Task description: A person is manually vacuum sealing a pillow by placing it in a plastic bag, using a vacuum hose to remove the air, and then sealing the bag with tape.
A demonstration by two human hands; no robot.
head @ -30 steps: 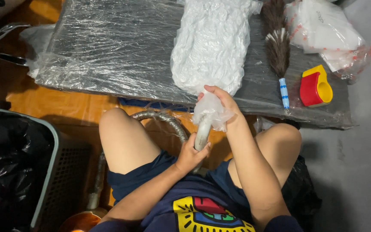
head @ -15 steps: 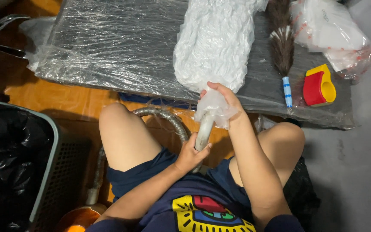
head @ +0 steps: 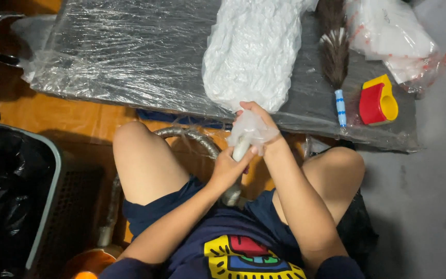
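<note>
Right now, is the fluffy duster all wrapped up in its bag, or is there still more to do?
Nearly there. The white duster head already lies fully inside the clear bag on the table. In hand: the right hand bunches the bag's open end around the handle, and the left hand grips that handle just below. Left: the bag's mouth looks only gathered, not sealed. The brown duster lies bare.

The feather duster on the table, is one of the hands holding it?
No, the feather duster lies untouched on the table, while both hands grip the wrapped white duster.
</note>
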